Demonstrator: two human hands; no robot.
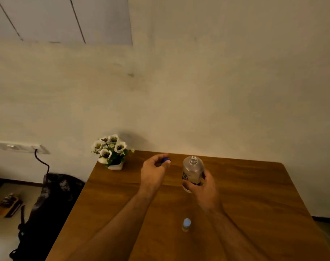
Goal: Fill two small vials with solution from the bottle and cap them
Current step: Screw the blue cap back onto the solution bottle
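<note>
A clear bottle with a dark label stands upright on the wooden table, its neck open with no cap on. My right hand grips its lower half. My left hand, left of the bottle, pinches a small blue cap between its fingertips, just above the table. Near the front of the table, between my forearms, stands one small vial with a pale blue cap on it. A second vial is not in view.
A small white pot of white flowers sits at the table's far left corner against the wall. A dark chair stands left of the table, below a wall socket with a cord.
</note>
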